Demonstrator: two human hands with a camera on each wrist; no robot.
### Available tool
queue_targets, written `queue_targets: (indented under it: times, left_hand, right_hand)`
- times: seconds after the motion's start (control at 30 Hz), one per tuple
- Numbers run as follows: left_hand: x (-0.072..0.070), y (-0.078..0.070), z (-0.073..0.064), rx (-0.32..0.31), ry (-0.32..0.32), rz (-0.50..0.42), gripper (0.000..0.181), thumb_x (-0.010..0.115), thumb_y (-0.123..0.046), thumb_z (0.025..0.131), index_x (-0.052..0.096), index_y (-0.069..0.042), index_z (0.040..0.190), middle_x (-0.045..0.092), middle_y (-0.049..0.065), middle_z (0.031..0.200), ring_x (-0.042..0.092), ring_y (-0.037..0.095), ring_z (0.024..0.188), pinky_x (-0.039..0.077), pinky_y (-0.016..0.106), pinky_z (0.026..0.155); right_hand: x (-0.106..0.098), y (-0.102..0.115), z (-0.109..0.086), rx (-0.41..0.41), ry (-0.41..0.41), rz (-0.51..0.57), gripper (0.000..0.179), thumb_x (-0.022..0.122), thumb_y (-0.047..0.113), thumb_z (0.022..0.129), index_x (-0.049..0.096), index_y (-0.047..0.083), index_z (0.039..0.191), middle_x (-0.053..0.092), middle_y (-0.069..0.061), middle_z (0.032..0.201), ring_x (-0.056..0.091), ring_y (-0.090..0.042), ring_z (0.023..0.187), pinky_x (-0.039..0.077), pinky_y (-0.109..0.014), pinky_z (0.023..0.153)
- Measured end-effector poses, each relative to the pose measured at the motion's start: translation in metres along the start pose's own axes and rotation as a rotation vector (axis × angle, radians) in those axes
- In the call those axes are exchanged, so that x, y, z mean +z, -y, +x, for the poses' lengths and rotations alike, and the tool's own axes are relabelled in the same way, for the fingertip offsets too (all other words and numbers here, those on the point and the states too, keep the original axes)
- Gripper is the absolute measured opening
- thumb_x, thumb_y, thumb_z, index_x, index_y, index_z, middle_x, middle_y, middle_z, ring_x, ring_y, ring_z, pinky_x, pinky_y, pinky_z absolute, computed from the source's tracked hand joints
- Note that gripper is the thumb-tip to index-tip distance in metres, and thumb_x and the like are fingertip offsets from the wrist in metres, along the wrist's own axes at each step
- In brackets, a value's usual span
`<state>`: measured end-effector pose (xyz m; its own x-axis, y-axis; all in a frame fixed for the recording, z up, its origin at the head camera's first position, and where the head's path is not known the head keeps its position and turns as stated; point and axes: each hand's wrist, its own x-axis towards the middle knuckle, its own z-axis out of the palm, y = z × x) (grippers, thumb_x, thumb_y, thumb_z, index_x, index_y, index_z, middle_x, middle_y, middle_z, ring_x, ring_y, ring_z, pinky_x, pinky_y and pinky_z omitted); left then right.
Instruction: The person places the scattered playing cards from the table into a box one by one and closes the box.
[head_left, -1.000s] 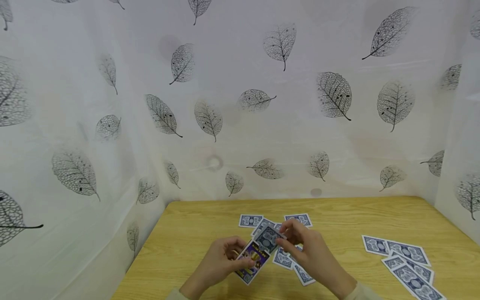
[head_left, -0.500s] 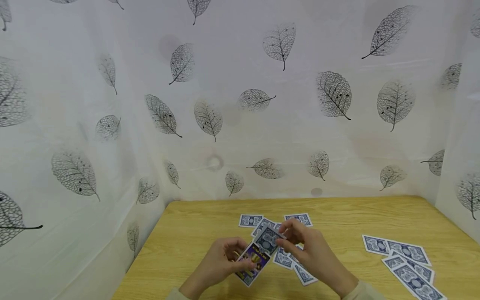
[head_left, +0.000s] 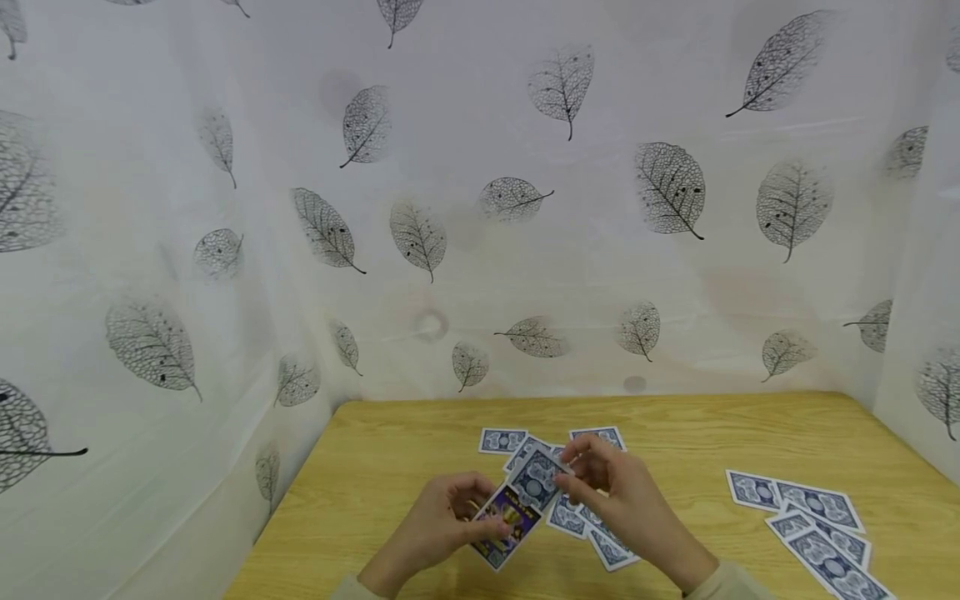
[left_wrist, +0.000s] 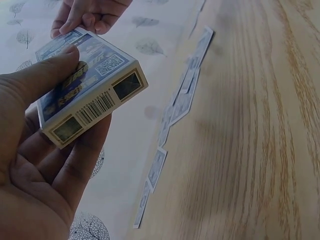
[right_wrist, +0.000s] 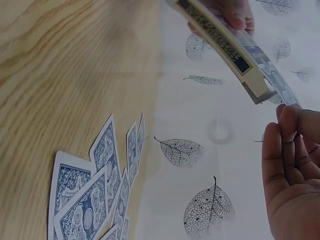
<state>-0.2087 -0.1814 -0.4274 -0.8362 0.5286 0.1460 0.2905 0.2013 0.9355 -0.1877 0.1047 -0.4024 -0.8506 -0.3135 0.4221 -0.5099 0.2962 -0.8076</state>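
Note:
My left hand (head_left: 438, 521) grips a purple card box (head_left: 497, 546), its thumb across the printed front and its fingers underneath. A barcode shows on the box's end (left_wrist: 95, 109) in the left wrist view. From the box's far end sticks out a blue-backed playing card (head_left: 537, 477), lying tilted up and to the right. My right hand (head_left: 626, 504) pinches this card near its outer corner between thumb and fingertip. In the right wrist view the card (right_wrist: 282, 87) lies along the box's front, and the open end of the box (right_wrist: 262, 92) shows below it.
Several face-down cards (head_left: 502, 441) lie scattered on the wooden table (head_left: 390, 450) behind and under the hands. Another overlapping group of cards (head_left: 817, 504) is at the right. A white leaf-patterned curtain (head_left: 450, 292) rises behind the table and along both sides.

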Motion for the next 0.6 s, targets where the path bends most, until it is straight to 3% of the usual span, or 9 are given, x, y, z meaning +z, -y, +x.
queue_targets:
  times: [0.27, 0.5, 0.6]
  left_hand:
    - [0.001, -0.001, -0.001, -0.038, -0.017, -0.027, 0.026, 0.085, -0.020, 0.094, 0.074, -0.004, 0.111, 0.079, 0.014, 0.102, 0.076, 0.010, 0.079, 0.065, 0.025, 0.071]
    - [0.001, 0.000, 0.000, -0.027, -0.042, -0.005, 0.026, 0.084, -0.021, 0.095, 0.074, -0.004, 0.112, 0.079, 0.014, 0.102, 0.075, 0.009, 0.077, 0.065, 0.026, 0.069]
    - [0.001, 0.001, 0.001, -0.016, -0.048, 0.008, 0.025, 0.084, -0.021, 0.095, 0.074, -0.005, 0.112, 0.079, 0.014, 0.101, 0.075, 0.008, 0.076, 0.065, 0.025, 0.068]
  right_hand:
    - [0.011, -0.002, -0.001, -0.106, -0.019, -0.043, 0.015, 0.074, 0.015, 0.102, 0.064, 0.013, 0.113, 0.076, -0.004, 0.090, 0.070, -0.001, 0.075, 0.062, -0.026, 0.064]
    - [0.020, -0.003, -0.001, -0.238, -0.099, -0.169, 0.016, 0.079, 0.013, 0.098, 0.068, 0.020, 0.107, 0.073, 0.012, 0.094, 0.066, 0.004, 0.082, 0.062, -0.023, 0.068]
    - [0.022, -0.005, -0.001, -0.285, -0.136, -0.225, 0.023, 0.082, 0.007, 0.094, 0.069, 0.022, 0.106, 0.070, 0.013, 0.097, 0.063, 0.003, 0.083, 0.061, -0.022, 0.070]
